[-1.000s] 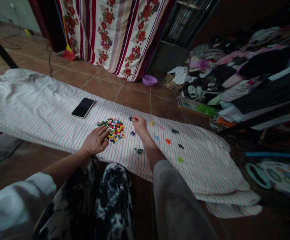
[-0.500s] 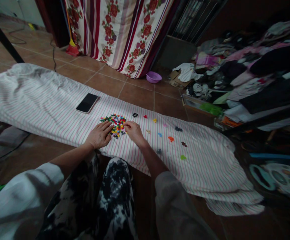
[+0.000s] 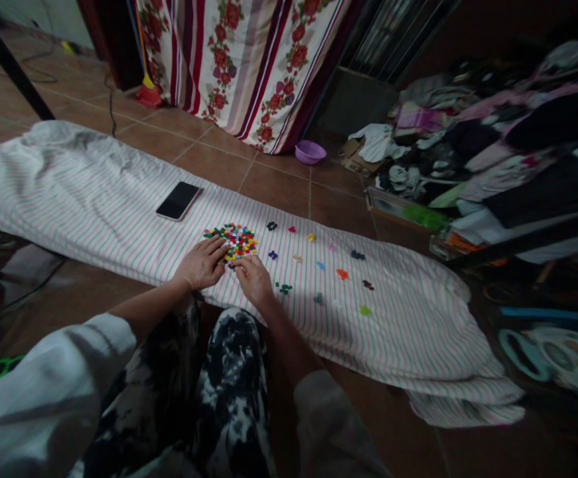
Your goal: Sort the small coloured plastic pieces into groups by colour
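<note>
My right hand (image 3: 255,280) has slid to the near side of the heap of small multicoloured pieces (image 3: 243,244).
Its fingers (image 3: 244,264) narrow, grip unclear; my left hand (image 3: 200,264) lies flat at the heap, dark green cluster (image 3: 285,289) uncovered.

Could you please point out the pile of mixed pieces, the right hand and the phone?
Pile of mixed pieces (image 3: 241,241): head view, middle of the pile.
Right hand (image 3: 255,279): head view, back of the hand.
Phone (image 3: 179,200): head view, middle of its dark screen.

left grip (image 3: 200,265) rests on the multicoloured pile (image 3: 243,244), right grip (image 3: 255,279) at its edge.
</note>
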Motion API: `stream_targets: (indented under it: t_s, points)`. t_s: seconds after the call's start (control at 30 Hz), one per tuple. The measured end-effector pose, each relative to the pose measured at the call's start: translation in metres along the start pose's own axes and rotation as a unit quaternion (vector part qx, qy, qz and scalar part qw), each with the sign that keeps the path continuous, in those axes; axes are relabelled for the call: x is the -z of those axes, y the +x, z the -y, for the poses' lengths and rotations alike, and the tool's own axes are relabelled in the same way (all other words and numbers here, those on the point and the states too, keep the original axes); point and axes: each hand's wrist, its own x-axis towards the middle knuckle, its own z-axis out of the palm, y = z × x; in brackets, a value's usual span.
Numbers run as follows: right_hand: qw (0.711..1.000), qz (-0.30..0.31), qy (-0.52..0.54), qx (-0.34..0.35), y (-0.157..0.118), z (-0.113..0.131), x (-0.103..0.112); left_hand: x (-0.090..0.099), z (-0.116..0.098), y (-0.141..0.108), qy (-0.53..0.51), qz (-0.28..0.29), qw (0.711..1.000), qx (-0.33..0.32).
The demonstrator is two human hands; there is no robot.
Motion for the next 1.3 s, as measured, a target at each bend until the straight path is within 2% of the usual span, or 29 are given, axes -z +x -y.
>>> stream_targets:
  t_s: [0.1, 0.4, 0.7, 0.93, 1.3]
  points:
    - [0.999, -0.020, -0.022, -0.011, -0.003, 0.002, -0.005, 0.000, 0.000, 0.000, 0.004, 0.001, 1.000, -0.001]
    - [0.998, -0.029, -0.059, -0.005, -0.010, 0.009, -0.006, -0.002, 0.001, 0.000, -0.004, 0.002, 1.000, 0.006]
    - [0.999, -0.001, -0.052, 0.005, -0.010, 0.018, -0.002, -0.001, 0.000, 0.000, -0.019, 0.001, 1.000, 0.009]
    - [0.996, 0.020, -0.057, 0.058, -0.009, 0.017, 0.000, 0.000, 0.000, 0.001, -0.008, 0.007, 1.000, 0.009]
    - [0.998, 0.006, -0.053, 0.043, -0.011, 0.014, -0.003, -0.002, 0.000, -0.001, -0.007, -0.011, 1.000, 0.002]
